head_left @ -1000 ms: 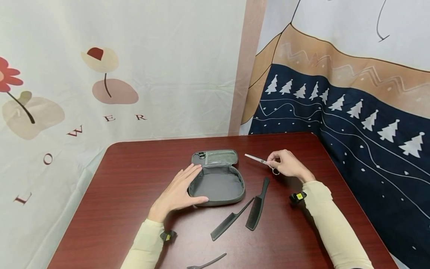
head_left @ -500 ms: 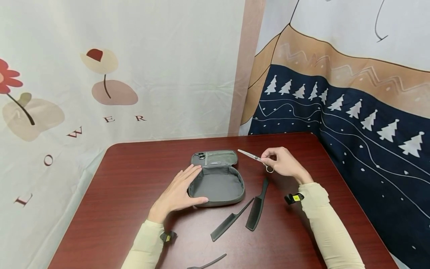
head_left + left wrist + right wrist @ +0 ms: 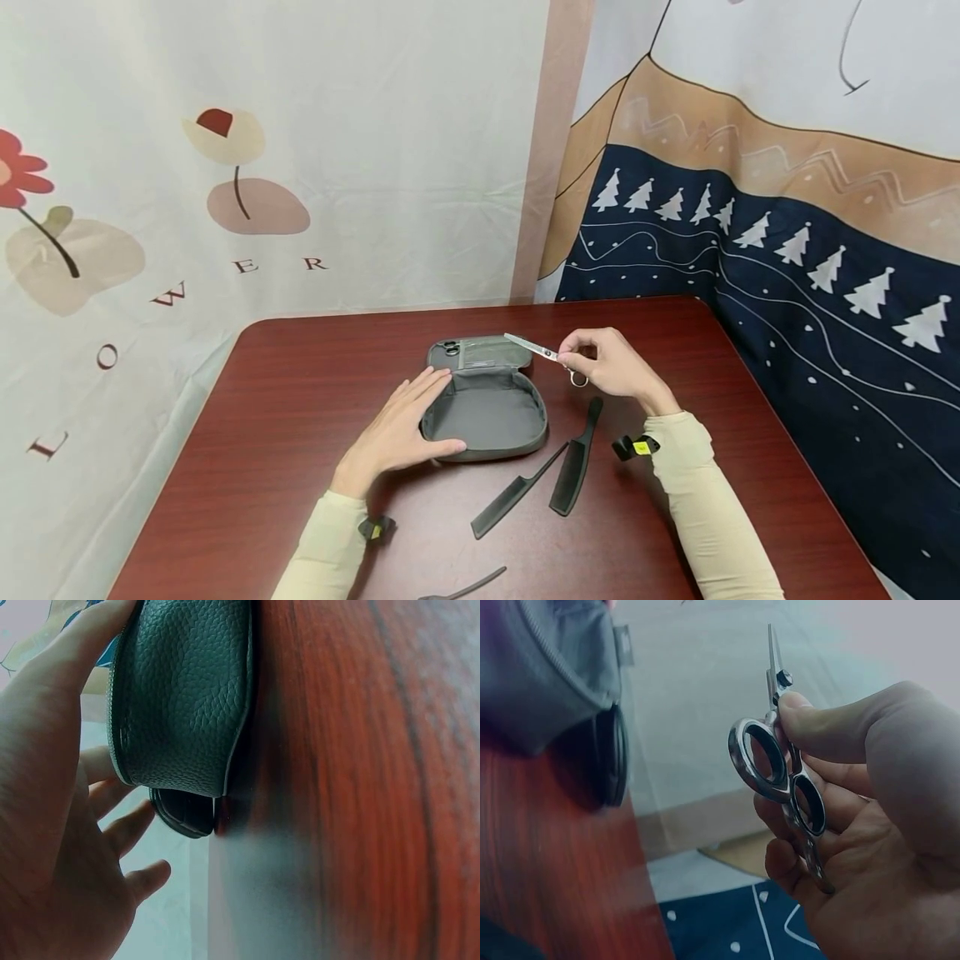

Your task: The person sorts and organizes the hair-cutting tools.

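Observation:
A grey zippered case (image 3: 510,454) lies unfolded on the table, its main compartment facing up and its lid (image 3: 491,354) laid back. My left hand (image 3: 393,433) rests along the case's left side, fingers straight and spread, thumb on the front rim. In the left wrist view the case's pebbled side wall (image 3: 187,697) shows beside that hand. My right hand (image 3: 615,367) pinches a pair of silver hairdressing scissors (image 3: 534,347) near the pivot, above the table. Their blades point left, over the lid's right end. The right wrist view shows the finger rings (image 3: 757,769) with no finger through them.
A wide-toothed black comb (image 3: 572,475) and a tail comb (image 3: 501,507) lie in front of the case. A thin grey tool (image 3: 480,581) is cut off by the bottom edge. Dark rings (image 3: 451,347) show at the lid's left. Curtains hang behind the table (image 3: 315,367).
My right hand has carried the scissors leftward, from right of the case to the lid's right end. The left hand, the case and the combs have stayed put.

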The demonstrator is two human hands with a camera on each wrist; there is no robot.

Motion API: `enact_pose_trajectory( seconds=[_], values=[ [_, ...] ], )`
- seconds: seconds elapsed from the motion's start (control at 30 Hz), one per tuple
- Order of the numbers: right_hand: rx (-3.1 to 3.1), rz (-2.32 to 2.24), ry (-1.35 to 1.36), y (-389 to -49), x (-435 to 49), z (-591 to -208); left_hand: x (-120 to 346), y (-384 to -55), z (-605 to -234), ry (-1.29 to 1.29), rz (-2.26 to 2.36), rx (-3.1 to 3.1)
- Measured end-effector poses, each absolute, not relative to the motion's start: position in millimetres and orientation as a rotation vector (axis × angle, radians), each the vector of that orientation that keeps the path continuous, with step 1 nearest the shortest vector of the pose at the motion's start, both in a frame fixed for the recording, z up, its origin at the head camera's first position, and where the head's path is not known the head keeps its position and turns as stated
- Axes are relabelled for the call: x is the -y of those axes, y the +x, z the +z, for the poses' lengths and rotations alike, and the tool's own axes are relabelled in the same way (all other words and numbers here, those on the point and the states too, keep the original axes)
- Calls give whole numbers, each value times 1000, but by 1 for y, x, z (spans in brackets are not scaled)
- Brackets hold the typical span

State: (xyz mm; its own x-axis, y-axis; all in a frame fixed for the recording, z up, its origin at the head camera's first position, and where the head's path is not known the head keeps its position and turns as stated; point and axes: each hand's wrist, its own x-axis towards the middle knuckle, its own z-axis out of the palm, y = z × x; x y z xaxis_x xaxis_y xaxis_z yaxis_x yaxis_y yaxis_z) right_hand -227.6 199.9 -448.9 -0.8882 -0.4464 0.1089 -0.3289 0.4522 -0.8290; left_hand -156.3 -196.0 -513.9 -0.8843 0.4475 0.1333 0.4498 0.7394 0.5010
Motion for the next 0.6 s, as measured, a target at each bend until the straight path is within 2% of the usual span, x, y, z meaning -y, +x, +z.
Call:
enact_pose_trajectory(
  seconds=[0.6],
  values=[
    [-2558,-1402,-833,-216,-169,-447,195,-157,-516,-750,-836,2924]
  ],
)
